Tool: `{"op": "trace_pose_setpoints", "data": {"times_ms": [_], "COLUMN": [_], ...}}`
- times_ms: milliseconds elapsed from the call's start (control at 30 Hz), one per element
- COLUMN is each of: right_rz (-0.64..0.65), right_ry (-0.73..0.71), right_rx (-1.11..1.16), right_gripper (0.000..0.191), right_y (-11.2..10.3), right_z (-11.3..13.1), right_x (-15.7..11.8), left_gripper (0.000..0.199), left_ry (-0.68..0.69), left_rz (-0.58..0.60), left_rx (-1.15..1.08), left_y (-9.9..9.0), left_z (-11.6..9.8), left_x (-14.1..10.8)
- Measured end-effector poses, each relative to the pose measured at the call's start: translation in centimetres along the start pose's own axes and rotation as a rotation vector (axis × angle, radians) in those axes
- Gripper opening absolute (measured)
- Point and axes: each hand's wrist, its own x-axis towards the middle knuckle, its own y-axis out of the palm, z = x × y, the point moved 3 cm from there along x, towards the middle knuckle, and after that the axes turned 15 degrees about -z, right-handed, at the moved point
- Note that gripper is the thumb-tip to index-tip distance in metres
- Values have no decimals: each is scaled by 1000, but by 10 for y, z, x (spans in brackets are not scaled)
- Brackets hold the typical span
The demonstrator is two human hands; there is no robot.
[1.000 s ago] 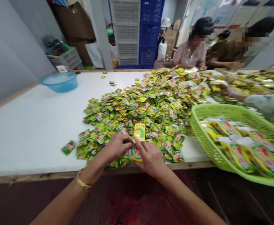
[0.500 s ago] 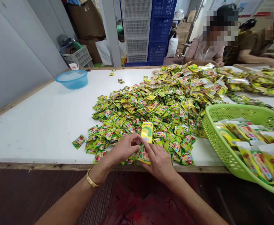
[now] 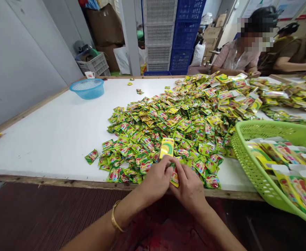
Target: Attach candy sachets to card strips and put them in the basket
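Both hands meet at a small yellow and green box (image 3: 166, 147) near the table's front edge. My left hand (image 3: 159, 176) has its fingers bent over the lower part of the box, the thumb tucked in close. My right hand (image 3: 189, 186) grips the box's lower end from the right side. The fingers of both hands touch and cover much of the box. Around and beyond them spreads a heap of small green candy packets (image 3: 147, 129). One loose packet (image 3: 91, 157) lies to the left of the heap.
At the right edge stands a green plastic basket (image 3: 247, 164) holding several yellow boxes (image 3: 296, 188). A blue basket (image 3: 87, 90) sits at the back left. More yellow boxes (image 3: 228, 94) are piled at the back right. A co-worker (image 3: 234, 59) sits across the table; stacked crates (image 3: 160, 35) stand behind.
The left hand has moved right and closed further over the box's lower part, covering more of it. The camera's view has shifted slightly left.
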Motion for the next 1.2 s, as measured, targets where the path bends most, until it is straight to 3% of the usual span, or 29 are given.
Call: {"op": "trace_pose_setpoints", "data": {"times_ms": [67, 133, 333, 500, 633, 767, 967, 1100, 1200], "right_rz": [-23, -34, -37, 7, -3, -26, -24, -57, -164], "right_ry": [31, 48, -13, -96, -109, -128, -117, -125, 20], "right_rx": [-16, -23, -43, -23, -28, -33, -66, -143, -454], "right_gripper": [64, 65, 67, 64, 61, 60, 58, 58, 60], "right_y": [-3, -4, -4, -2, -3, -5, -6, -32, -81], "right_z": [-3, -4, -1, 0, -3, -3, -5, -32, -87], "right_x": [3, 5, 5, 0, 1, 5, 7, 15, 34], "left_gripper": [19, 15, 18, 22, 26, 33, 31, 38, 42], "left_ry": [6, -22, -101, -317, -435, -527, -548, -476, -279], "left_rz": [-115, -129, 27, 280, 499, 529, 539, 577, 408], "left_rx": [60, 96, 70, -65, -212, -382, -436, -423, -229], "left_y": [-11, -18, -14, -1, -5, -10, 10, 7, -3], "left_z": [-4, -2, 5, 12, 8, 5, 2, -18, -25], "left_x": [1, 2, 9, 7, -1, -6, -8, 3, 40]}}
